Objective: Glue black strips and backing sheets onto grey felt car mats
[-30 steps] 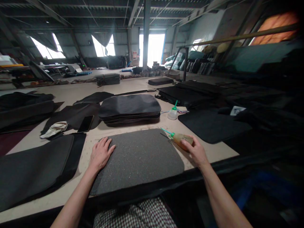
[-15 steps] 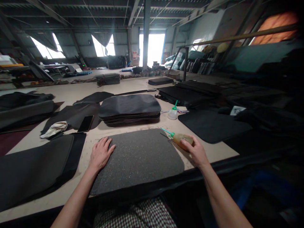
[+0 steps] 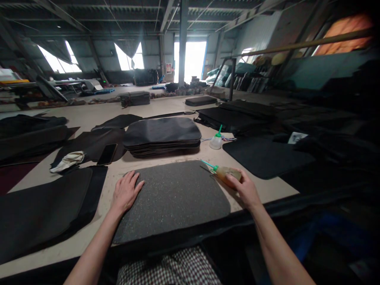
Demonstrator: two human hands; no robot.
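Pressing flat on 1 grey foam pad (image 3: 172, 198), the left hand (image 3: 125, 192) lies spread; the right hand (image 3: 245, 189) grips 1 of 2 glue bottles (image 3: 227, 174).

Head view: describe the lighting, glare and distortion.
Head view: doorway and windows blown out white; right side sunk in shadow; wide-angle lens bows the beams; the foam pad under the left hand is evenly lit and sharp.

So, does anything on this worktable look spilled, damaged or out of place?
Nothing stands out. The left hand lies flat on the grey foam pad, the right hand holds the glue bottle on its side, and no spill shows.
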